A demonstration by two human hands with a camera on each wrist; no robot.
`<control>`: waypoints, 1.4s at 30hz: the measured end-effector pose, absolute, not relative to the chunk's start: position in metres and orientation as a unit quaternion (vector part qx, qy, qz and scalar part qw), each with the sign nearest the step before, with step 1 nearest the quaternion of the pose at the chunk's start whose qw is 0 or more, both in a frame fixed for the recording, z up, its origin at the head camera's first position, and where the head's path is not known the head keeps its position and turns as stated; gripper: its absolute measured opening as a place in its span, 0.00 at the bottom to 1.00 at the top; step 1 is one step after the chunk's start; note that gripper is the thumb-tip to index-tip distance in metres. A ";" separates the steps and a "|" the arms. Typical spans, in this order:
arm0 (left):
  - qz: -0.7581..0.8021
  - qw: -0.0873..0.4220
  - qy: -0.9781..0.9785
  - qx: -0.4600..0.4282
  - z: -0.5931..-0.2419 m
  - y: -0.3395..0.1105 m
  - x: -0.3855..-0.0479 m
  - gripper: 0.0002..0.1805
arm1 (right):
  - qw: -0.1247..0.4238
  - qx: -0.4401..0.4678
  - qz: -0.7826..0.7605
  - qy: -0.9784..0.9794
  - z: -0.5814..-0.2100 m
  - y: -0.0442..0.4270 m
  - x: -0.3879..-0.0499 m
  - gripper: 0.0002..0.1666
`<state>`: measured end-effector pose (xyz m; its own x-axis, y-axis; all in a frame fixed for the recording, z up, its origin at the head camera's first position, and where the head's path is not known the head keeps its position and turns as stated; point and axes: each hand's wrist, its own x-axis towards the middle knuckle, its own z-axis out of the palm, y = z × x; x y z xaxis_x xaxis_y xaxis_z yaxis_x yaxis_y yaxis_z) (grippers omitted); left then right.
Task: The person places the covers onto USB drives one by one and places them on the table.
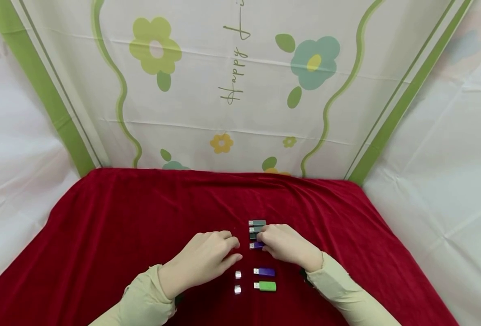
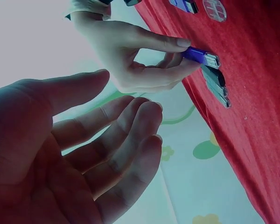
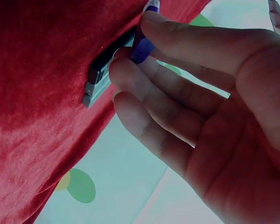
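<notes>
A capped blue USB stick [image 1: 256, 245] is pinched between the thumb and fingers of my right hand [image 1: 287, 244]; the right wrist view shows its blue body [image 3: 142, 49] at the fingertips. Just beyond it lie a black stick [image 1: 253, 236] and two grey-green sticks [image 1: 258, 222], side by side. My left hand [image 1: 205, 258] hovers to the left with fingers loosely bent, holding nothing. Nearer me lie a blue-purple stick [image 1: 266, 271] and a green stick [image 1: 267, 286], both with bare metal plugs. Two small clear caps [image 1: 238, 274] sit left of them.
Red cloth [image 1: 142, 213] covers the table, with folds along its far edge. Behind it hangs a white curtain [image 1: 199, 113] printed with flowers, and white fabric walls [image 1: 448, 181] stand at both sides.
</notes>
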<state>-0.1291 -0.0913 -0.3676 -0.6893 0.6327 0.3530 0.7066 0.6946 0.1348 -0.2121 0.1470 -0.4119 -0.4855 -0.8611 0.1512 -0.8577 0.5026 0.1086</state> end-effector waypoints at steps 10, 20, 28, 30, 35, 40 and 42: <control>-0.125 0.135 -0.912 -0.366 -0.371 -0.092 -0.131 0.08 | 0.115 0.477 -0.039 -0.871 -0.412 0.142 -0.207 0.19; -0.128 0.133 -0.912 -0.366 -0.370 -0.092 -0.131 0.08 | 0.125 0.463 -0.047 -0.876 -0.395 0.147 -0.196 0.15; -0.120 0.113 -0.917 -0.362 -0.371 -0.092 -0.131 0.08 | 0.036 0.486 -0.007 -0.873 -0.391 0.163 -0.190 0.12; -0.117 0.107 -0.919 -0.361 -0.372 -0.091 -0.130 0.09 | 0.021 0.496 -0.007 -0.868 -0.394 0.165 -0.187 0.11; -0.114 0.100 -0.920 -0.361 -0.374 -0.091 -0.129 0.09 | 0.004 0.509 -0.011 -0.861 -0.399 0.167 -0.180 0.10; -0.118 0.087 -0.920 -0.362 -0.374 -0.090 -0.129 0.09 | -0.007 0.519 -0.007 -0.855 -0.399 0.167 -0.175 0.10; -0.117 0.085 -0.921 -0.363 -0.374 -0.090 -0.128 0.09 | -0.005 0.523 -0.007 -0.852 -0.400 0.167 -0.175 0.10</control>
